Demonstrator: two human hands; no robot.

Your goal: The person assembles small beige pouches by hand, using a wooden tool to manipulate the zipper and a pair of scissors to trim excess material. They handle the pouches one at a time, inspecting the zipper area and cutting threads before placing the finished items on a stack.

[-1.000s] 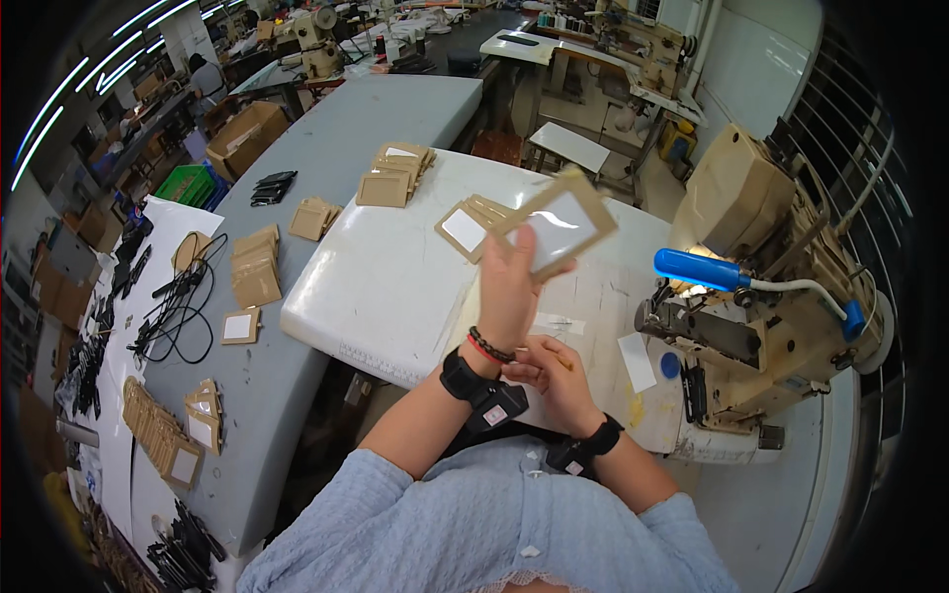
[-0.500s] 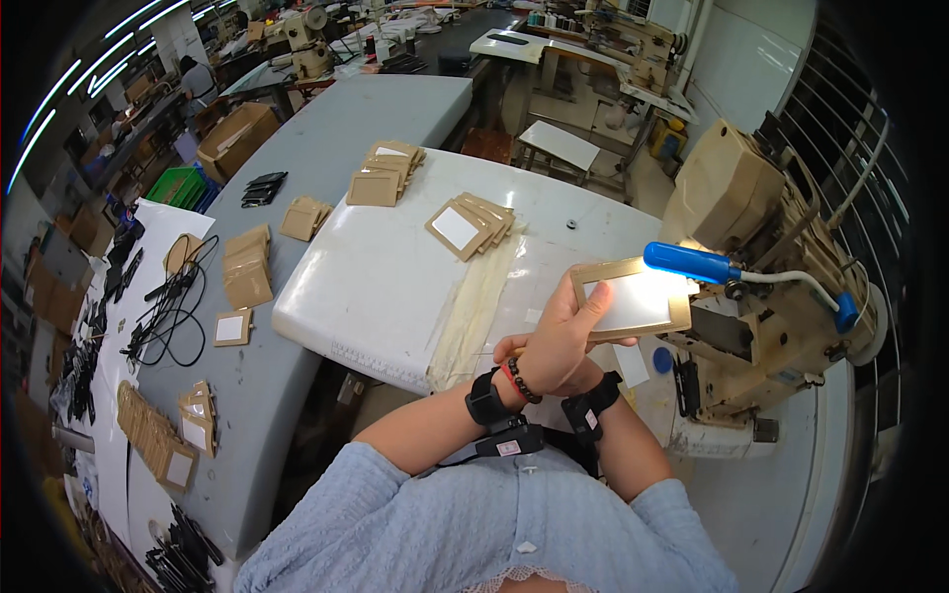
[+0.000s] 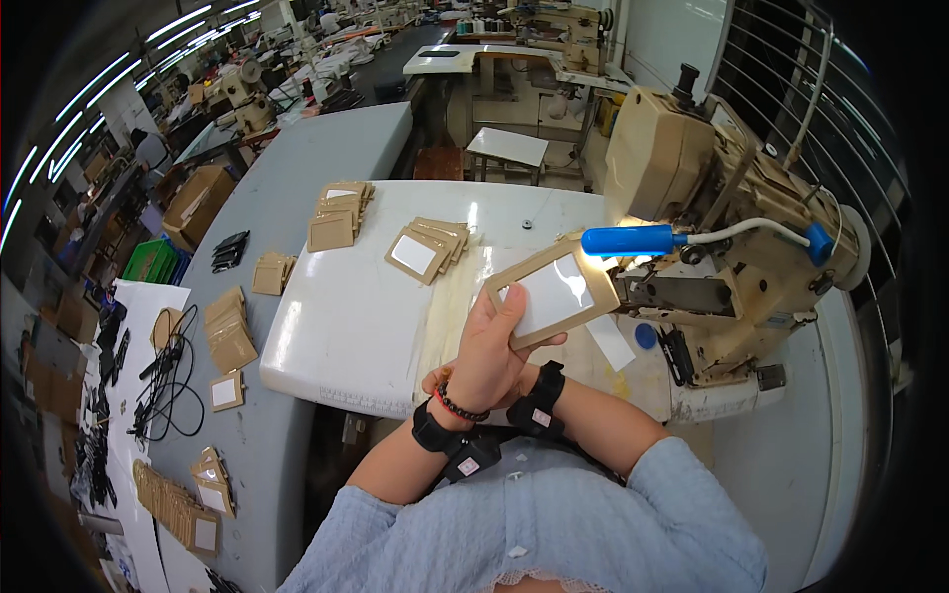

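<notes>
My left hand (image 3: 489,346) grips a tan card holder (image 3: 524,269), a rectangular frame with a shiny clear-and-white window. My thumb lies on its front, and its far right corner is close to the lamp. My right hand (image 3: 437,380) crosses behind the left wrist; only some bent fingertips show beside the beaded bracelet. What those fingers hold, if anything, is hidden. Under the holder's lower right edge a white strip (image 3: 611,343) lies on the white sewing table (image 3: 346,336).
A beige sewing machine (image 3: 682,158) with a blue lamp (image 3: 628,240) stands at right. A blue disc (image 3: 646,336) lies near its base. Fanned tan holders (image 3: 427,250) and another stack (image 3: 336,222) lie beyond my hands. More holders (image 3: 229,331) and black cables (image 3: 170,381) cover the grey table at left.
My head view has shifted, so the table and machine sit further left in the picture. The holder has tilted, its right end raised, and more of the white strip shows below it.
</notes>
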